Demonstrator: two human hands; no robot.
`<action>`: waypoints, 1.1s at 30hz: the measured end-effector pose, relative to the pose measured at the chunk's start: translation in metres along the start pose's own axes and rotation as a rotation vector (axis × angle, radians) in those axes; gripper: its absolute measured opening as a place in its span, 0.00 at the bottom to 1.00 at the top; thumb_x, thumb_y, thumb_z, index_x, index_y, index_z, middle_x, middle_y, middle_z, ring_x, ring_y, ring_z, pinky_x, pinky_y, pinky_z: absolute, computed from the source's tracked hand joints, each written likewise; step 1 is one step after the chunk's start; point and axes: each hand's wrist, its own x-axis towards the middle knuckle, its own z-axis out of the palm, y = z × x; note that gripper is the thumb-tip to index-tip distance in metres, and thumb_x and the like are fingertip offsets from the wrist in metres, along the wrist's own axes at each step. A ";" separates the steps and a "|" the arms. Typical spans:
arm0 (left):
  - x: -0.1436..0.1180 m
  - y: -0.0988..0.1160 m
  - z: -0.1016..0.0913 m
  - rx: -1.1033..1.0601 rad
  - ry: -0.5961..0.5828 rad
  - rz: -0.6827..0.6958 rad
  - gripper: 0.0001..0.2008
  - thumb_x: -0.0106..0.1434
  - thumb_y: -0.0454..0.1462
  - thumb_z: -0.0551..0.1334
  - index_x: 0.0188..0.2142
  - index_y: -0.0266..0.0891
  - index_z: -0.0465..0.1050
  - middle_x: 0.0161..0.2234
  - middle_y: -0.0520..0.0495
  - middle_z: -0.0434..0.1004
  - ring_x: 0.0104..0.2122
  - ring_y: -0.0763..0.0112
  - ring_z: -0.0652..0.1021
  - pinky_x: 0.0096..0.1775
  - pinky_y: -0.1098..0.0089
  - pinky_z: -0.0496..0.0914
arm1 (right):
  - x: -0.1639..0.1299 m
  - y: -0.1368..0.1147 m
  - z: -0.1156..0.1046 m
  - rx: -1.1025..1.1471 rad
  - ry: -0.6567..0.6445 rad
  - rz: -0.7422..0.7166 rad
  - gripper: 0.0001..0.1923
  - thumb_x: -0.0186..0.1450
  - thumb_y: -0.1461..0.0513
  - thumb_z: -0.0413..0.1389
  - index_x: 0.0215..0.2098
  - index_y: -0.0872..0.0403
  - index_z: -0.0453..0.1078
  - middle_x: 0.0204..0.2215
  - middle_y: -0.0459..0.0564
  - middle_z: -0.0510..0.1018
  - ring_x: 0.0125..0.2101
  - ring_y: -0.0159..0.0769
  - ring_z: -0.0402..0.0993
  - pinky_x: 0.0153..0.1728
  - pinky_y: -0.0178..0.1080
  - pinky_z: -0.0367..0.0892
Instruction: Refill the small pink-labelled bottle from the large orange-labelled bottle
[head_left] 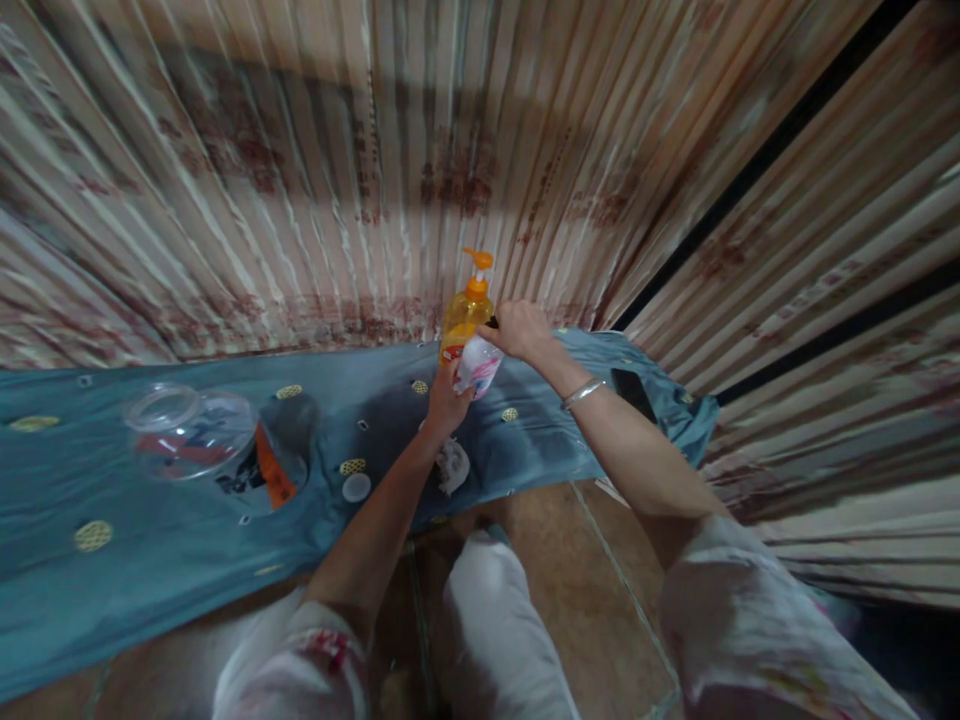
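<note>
At the far middle of the blue cloth (187,540), the left hand (447,404) props a small white bottle (477,365) from below, fingers wrapped round it, while the right hand (519,327) pinches its top, steadying it beside the orange pump bottle (466,308).

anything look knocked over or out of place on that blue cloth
The clear jar lies tipped on its side at the cloth's left end, its mouth open. A white lid lies loose nearby. The pump bottle stands upright.
</note>
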 end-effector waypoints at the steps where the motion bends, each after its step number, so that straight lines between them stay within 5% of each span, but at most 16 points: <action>1: 0.000 -0.001 0.001 -0.012 -0.003 -0.024 0.30 0.55 0.32 0.70 0.59 0.39 0.72 0.54 0.37 0.82 0.46 0.57 0.83 0.48 0.54 0.81 | 0.001 0.000 0.001 0.004 0.005 0.001 0.25 0.75 0.51 0.58 0.56 0.63 0.79 0.52 0.72 0.84 0.55 0.56 0.82 0.54 0.47 0.76; 9: -0.008 0.010 -0.002 -0.133 -0.030 -0.134 0.34 0.57 0.35 0.72 0.62 0.41 0.69 0.59 0.35 0.79 0.54 0.53 0.82 0.54 0.49 0.79 | 0.006 0.000 0.007 -0.019 0.015 0.003 0.29 0.75 0.47 0.57 0.57 0.65 0.77 0.51 0.73 0.84 0.56 0.55 0.81 0.55 0.48 0.74; 14: -0.033 0.027 -0.022 -0.173 -0.017 -0.165 0.35 0.58 0.34 0.70 0.65 0.41 0.67 0.62 0.32 0.77 0.58 0.50 0.81 0.53 0.48 0.79 | 0.001 0.000 0.005 -0.010 -0.013 0.023 0.30 0.74 0.45 0.58 0.57 0.63 0.78 0.52 0.72 0.84 0.56 0.55 0.81 0.55 0.46 0.74; 23: -0.117 0.061 -0.112 -0.170 0.108 -0.134 0.29 0.62 0.38 0.69 0.63 0.45 0.70 0.63 0.37 0.77 0.59 0.56 0.81 0.60 0.51 0.76 | -0.062 -0.030 -0.006 0.125 0.146 -0.075 0.25 0.78 0.54 0.51 0.63 0.65 0.70 0.52 0.73 0.82 0.54 0.56 0.79 0.53 0.47 0.71; 27: -0.165 0.066 -0.152 -0.153 0.286 -0.115 0.25 0.64 0.45 0.68 0.60 0.45 0.72 0.58 0.40 0.80 0.55 0.58 0.82 0.58 0.54 0.78 | -0.101 -0.076 0.017 0.311 0.089 -0.209 0.21 0.78 0.57 0.53 0.63 0.60 0.70 0.52 0.67 0.83 0.54 0.52 0.79 0.54 0.45 0.72; 33: -0.217 0.062 -0.198 -0.096 0.532 -0.147 0.33 0.60 0.48 0.73 0.62 0.48 0.69 0.58 0.40 0.78 0.56 0.59 0.81 0.61 0.56 0.76 | -0.143 -0.143 0.065 0.535 -0.153 -0.307 0.22 0.76 0.58 0.56 0.65 0.58 0.70 0.54 0.62 0.84 0.56 0.48 0.80 0.57 0.45 0.72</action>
